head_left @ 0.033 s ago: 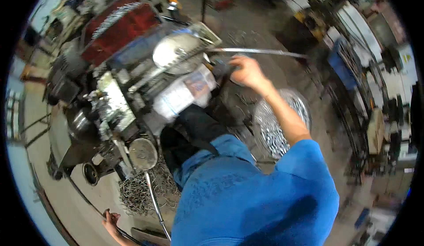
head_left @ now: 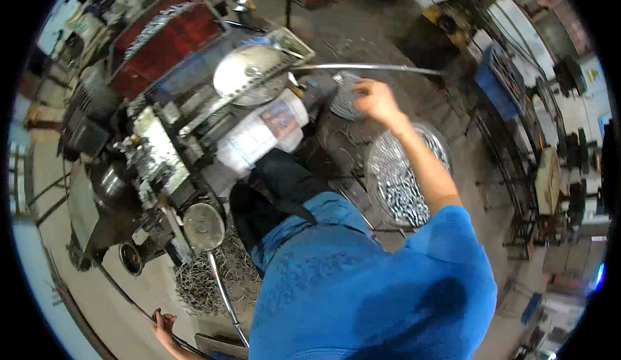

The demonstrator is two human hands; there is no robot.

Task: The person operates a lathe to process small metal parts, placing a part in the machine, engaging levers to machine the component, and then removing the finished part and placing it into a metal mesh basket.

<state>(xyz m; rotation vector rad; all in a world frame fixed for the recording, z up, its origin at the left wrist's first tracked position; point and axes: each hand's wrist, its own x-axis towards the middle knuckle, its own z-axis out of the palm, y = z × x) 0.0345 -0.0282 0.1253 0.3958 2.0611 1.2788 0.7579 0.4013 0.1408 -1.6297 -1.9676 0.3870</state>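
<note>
- The right hand (head_left: 377,103) is at the near right edge of a perforated grey piece (head_left: 345,96), its fingers bent inward; they overlap that edge in the view, and whether they grasp it or stand apart from it I cannot tell.
- The perforated grey piece sits above the upper edge of a round tub (head_left: 387,148); its right side is hidden behind the hand (its exact shape is hard to make out).
- Shiny metal parts (head_left: 402,198) are heaped toward the tub's lower edge, while perforated wall shows along its upper left edge; the right forearm hides the middle and part of the right side.
- The left hand (head_left: 163,326) is near the picture's lower left rim, fingers bent over a dark bar (head_left: 126,295); how firmly it is clasped, I cannot tell.
- The dark bar's lower end is lost at the bottom of the view, and the left forearm is cut off there too.
- Thin metal pieces (head_left: 200,285) lie in a pile below the lower edge of a small round plate (head_left: 204,226), partly covered by a metal tube (head_left: 223,292).
</note>
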